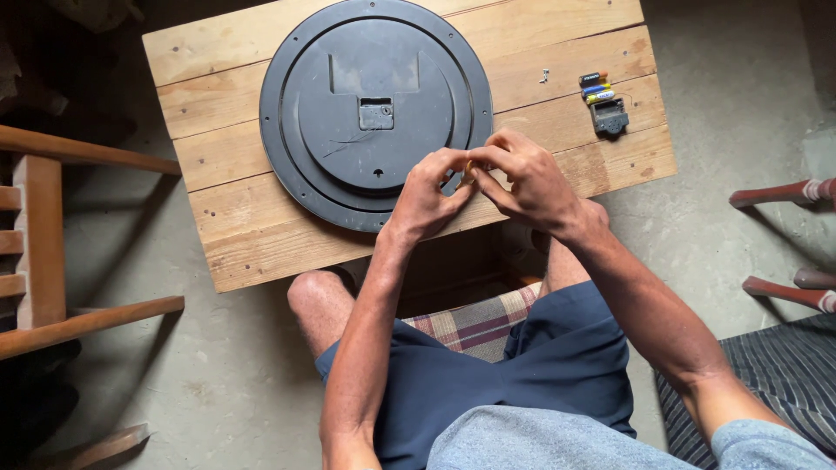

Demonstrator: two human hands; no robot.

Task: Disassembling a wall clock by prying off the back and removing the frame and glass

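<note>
Your rough plank table [261, 235] carries a round black plastic clock [348, 130], face down, ribbed in rings, with a square hole at its centre. Your left hand [427, 196] and right hand [531, 178] meet at its lower right rim, fingertips pinched on a tiny yellowish piece [468, 171]. Batteries [596, 87] lie apart.

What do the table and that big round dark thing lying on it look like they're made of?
The table looks like bare, unfinished wood: separate pale planks with knots, grain and nail marks. The round clock back seems to be moulded plastic, dark grey and matte, with stepped rings, small rim holes and a few pale scratches; painted metal can't be ruled out.
</note>
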